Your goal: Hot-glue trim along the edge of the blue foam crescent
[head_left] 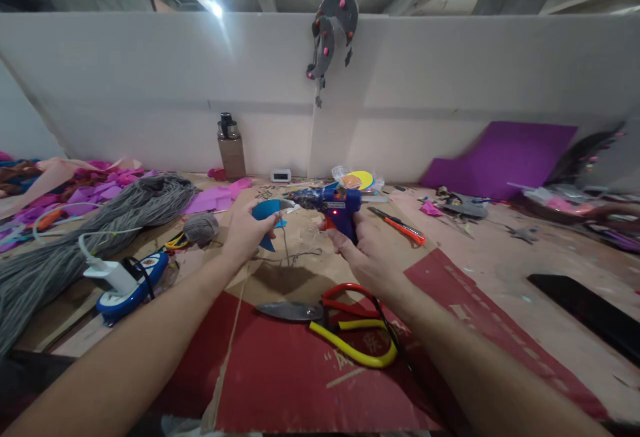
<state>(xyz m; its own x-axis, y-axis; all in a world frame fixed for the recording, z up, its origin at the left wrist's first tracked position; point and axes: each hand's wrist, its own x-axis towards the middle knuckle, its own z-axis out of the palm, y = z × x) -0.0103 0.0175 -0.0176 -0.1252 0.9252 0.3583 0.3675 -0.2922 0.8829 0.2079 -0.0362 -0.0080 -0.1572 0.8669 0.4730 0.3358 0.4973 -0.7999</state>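
Note:
My left hand [250, 230] pinches a curved blue felt-like piece [267, 209], from which a grey yarn strand [285, 240] hangs down. A blue glue gun [343, 213] with a red trigger and a small red light is gripped in my right hand [357, 243]. Its nozzle points left, at or very close to the blue piece; I cannot tell whether they touch. Below my hands, large scissors [300, 311] with one red and one yellow handle lie on the red printed cardboard [280, 383]. The glue gun's black cord runs down across the scissors' handles.
Left: a grey yarn bundle [140, 213], a yarn ball [201, 227] and a blue power strip [133, 290]. Right: a red utility knife [400, 227] and a black phone-like slab [585, 313]. A brown bottle [231, 153] stands at the back; a grey crescent ornament [327, 43] hangs above.

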